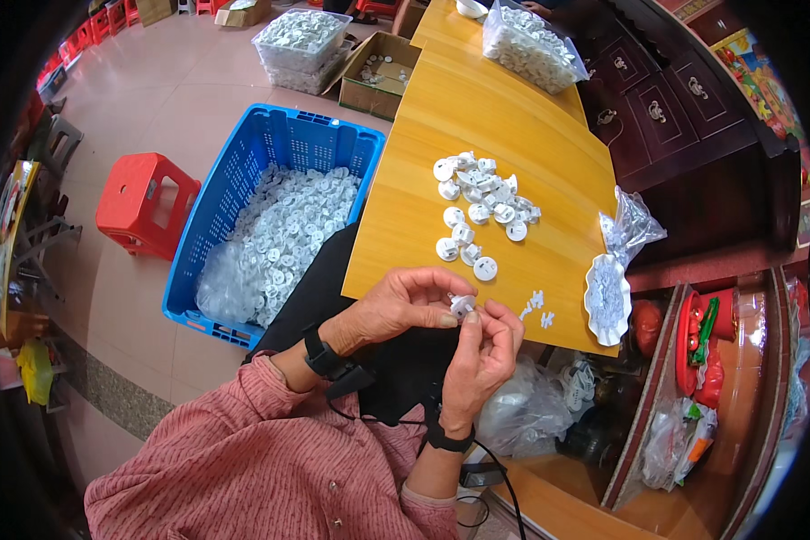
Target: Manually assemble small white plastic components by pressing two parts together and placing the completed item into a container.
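Just over the near edge of the table, my left hand (403,306) pinches a small round white plastic part (462,307) between thumb and fingers. My right hand (484,355) is closed, its thumb and fingertips pressed up against the same part; whether a smaller piece sits between them is hidden. Ahead on the yellow wooden table (441,108) lies a loose pile of similar white plastic parts (486,191). Several tiny white clip-like pieces (537,300) lie to the right of my hands. A scalloped white dish (608,301) beside them holds many small clear-white pieces.
On the left stands a blue crate (178,286) full of white parts, with a red stool (144,202) beyond it. A clear plastic tub (533,49) of parts sits at the table's far end. Dark drawers (657,99) and a shelf (729,432) line the right.
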Demonstrator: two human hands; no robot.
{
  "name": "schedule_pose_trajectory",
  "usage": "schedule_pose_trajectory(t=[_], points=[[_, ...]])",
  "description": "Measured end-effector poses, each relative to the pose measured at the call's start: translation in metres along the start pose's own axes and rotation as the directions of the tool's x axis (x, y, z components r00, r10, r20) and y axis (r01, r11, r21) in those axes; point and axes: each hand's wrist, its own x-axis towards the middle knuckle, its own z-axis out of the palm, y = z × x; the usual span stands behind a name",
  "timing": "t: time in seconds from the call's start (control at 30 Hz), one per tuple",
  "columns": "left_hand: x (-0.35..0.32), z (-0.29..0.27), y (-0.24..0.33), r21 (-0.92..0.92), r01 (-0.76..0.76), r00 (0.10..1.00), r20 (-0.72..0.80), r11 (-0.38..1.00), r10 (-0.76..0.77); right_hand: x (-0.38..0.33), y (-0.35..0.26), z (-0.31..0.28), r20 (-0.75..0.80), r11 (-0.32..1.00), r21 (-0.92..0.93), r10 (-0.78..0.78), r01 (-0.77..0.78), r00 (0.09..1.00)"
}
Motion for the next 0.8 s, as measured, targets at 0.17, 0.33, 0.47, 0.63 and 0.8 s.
schedule_pose_trajectory(t=[0.17,0.33,0.47,0.63,0.8], points=[[0.0006,0.0016,0.0013,0.04,-0.008,1.0,0.001,0.999,0.008,-0.0007,0.0004,0.0012,-0.022,0.999,-0.034,-0.02,0.019,1.0],[0.0005,0.0013,0.0014,0.057,-0.006,1.0,0.0,0.998,0.006,-0.0005,-0.0033,0.0014,-0.027,0.997,-0.073,-0.033,0.031,0.999],[0.0003,0.0007,0.0003,0.049,-0.015,1.0,-0.003,0.999,0.015,-0.0007,-0.0054,0.0007,-0.006,0.989,-0.138,-0.062,0.061,0.998],[0.0002,0.0009,0.0011,0.028,-0.019,1.0,-0.001,0.999,0.019,-0.0023,-0.0043,0.0017,-0.016,0.994,-0.102,-0.028,0.026,0.999],[-0.0002,0.0007,0.0009,0.025,-0.012,1.0,-0.01,1.0,0.012,-0.002,-0.0051,0.0018,-0.013,0.995,-0.093,-0.028,0.027,1.0]])
